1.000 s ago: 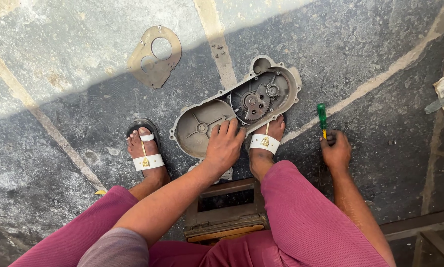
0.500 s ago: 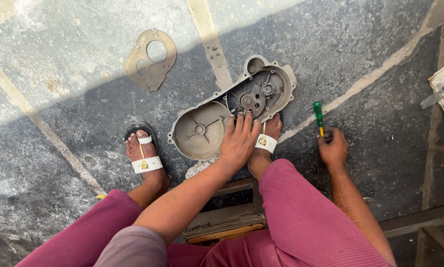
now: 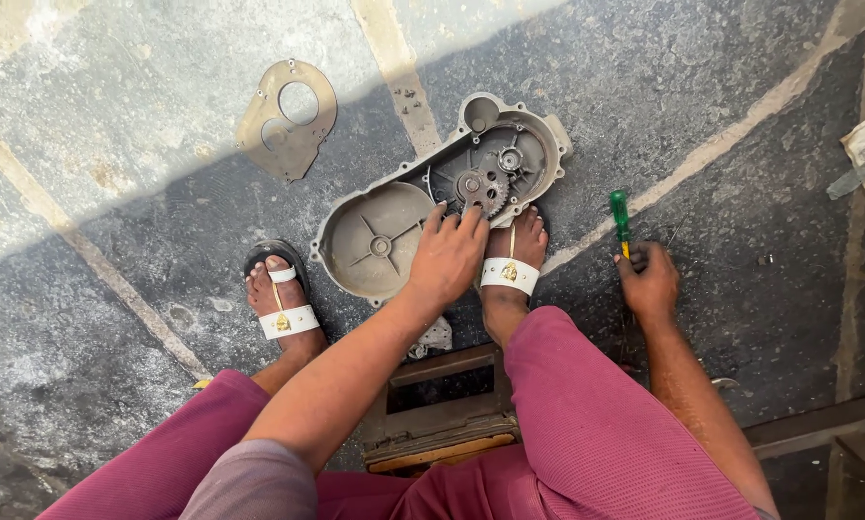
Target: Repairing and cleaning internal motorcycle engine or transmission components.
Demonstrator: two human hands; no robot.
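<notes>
I see L hand (image 3: 449, 258) flat on engine cover (image 3: 432, 197) by gear (image 3: 479, 190), grip loose, holding nothing. R hand (image 3: 650, 281) closed round screwdriver (image 3: 622, 221) on floor (image 3: 740, 77).

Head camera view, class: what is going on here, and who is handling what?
A person in magenta trousers sits low over a stone floor. The left hand rests on a grey metal engine cover lying open side up, fingertips by its small toothed gear. The right hand grips a green-handled screwdriver, tip down beside the cover. A flat tan gasket plate lies apart, further away.
</notes>
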